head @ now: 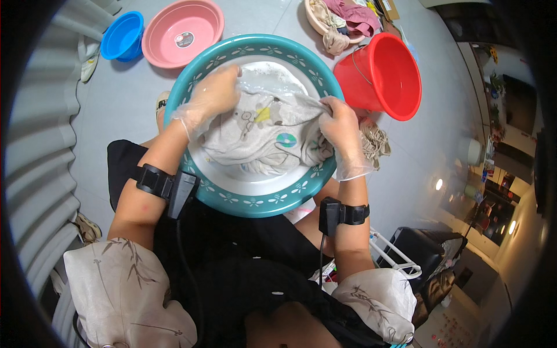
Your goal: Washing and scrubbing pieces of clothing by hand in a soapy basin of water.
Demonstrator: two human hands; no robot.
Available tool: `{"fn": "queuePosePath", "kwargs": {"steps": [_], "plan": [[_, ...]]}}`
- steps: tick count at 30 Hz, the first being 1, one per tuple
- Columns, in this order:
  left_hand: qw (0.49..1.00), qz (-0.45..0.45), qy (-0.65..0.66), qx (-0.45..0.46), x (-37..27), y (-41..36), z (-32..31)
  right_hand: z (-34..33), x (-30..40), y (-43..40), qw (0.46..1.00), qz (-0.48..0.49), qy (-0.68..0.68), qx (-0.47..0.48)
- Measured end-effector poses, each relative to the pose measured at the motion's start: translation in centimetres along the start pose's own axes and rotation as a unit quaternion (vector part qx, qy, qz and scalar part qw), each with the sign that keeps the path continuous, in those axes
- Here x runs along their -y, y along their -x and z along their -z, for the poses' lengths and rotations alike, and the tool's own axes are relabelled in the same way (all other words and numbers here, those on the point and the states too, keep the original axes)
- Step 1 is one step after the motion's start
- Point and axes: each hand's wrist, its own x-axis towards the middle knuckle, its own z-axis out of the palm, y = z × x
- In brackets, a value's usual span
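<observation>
A teal-rimmed wash basin (253, 209) with a white inside holds sudsy water (270, 78). Spread in it lies a wet, light grey garment (261, 143) with a cartoon print. My left hand (217, 91), in a clear plastic glove, is closed at the garment's upper left edge; its fingertips are partly hidden. At the garment's upper right, my right hand (339, 117), gloved as well, pinches a gathered fold between thumb and fingers.
Beyond the basin stand a blue basin (124, 37), a pink basin (182, 35), a laundry-filled basin (314, 19) and a red bucket (397, 78). A beige mop-like bundle (375, 141) lies beside the teal basin. A grey curtain (43, 130) hangs at the left.
</observation>
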Motion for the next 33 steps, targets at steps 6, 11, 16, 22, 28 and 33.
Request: {"fn": "queuePosePath", "kwargs": {"steps": [6,11,16,22,28,33], "plan": [[0.968,0.051,0.244,0.041,0.9,-0.3,-5.5,-6.9,-0.5,0.3,0.990,0.114,0.032,0.075],[0.745,0.188,0.638,0.044,-1.3,1.0,-6.8,-8.9,3.0,1.0,0.979,0.033,0.093,0.176],[0.646,0.162,0.737,0.113,0.2,0.8,-7.6,-9.7,4.4,1.4,0.978,0.056,-0.166,0.114],[0.544,0.278,0.765,0.206,0.8,0.8,-8.6,-8.4,9.4,3.9,0.966,0.122,-0.226,-0.005],[0.517,0.197,0.809,0.197,0.3,2.5,-9.5,-9.2,8.8,3.6,0.975,0.153,-0.146,-0.063],[0.636,0.202,0.731,0.145,-3.4,2.8,-7.0,-10.2,4.2,-0.1,0.983,0.101,-0.095,-0.124]]}}
